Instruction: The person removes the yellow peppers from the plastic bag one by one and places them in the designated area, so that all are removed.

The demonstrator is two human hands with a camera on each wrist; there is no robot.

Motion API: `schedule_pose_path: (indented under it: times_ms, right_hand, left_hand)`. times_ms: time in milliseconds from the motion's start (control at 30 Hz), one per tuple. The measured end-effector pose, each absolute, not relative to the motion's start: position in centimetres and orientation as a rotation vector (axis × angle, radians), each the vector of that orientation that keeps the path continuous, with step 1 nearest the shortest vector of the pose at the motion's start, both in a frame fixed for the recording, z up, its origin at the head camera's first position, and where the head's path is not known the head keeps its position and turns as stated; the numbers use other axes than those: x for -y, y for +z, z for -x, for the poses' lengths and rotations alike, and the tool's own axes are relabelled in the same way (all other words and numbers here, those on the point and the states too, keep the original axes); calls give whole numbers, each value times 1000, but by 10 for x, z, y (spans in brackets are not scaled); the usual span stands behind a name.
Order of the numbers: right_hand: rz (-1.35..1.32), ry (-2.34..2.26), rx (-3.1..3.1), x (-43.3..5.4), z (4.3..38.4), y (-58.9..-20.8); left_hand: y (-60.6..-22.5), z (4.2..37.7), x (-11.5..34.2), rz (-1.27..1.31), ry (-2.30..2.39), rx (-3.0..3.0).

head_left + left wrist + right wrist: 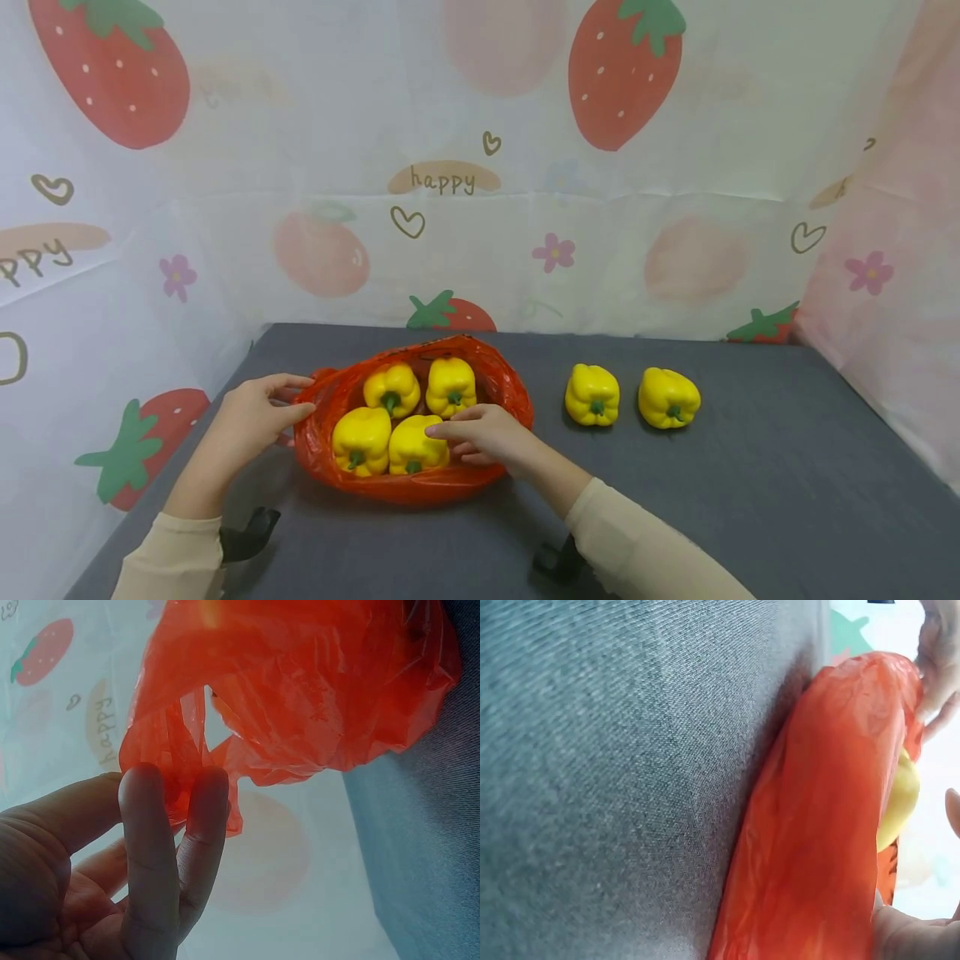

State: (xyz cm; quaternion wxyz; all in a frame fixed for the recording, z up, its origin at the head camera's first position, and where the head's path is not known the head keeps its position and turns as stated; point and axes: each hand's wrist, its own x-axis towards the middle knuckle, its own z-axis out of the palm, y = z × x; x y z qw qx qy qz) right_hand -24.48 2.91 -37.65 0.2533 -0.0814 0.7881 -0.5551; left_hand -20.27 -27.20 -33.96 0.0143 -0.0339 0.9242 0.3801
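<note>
The red bag (405, 490) is set on the grey table (750, 483), four yellow peppers (362, 435) inside, two loose peppers (592, 390) to its right; its left edge is pinched by the left hand (251, 421), while the right hand (487, 435) is poised over its right side, fingers relaxed, nothing gripped, pepper contact unclear. The bag is judged light, floppy, slippery, easily torn, best held by gathered rim; peppers are judged firm, smooth, best grasped round the body. "happy" is read on the cloth (510, 100) behind the bag; no brands can be made out.

Red plastic bag (322, 682), left grip (150, 874) pinching it
</note>
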Motion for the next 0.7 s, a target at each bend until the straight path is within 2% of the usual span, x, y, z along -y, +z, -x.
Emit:
schedule_pose_path:
  times_ms: [700]
  right_hand:
    - [165,-1492,-2092,-12,246,-383]
  left_hand:
    - [-341,203,272,119,1156,-2879]
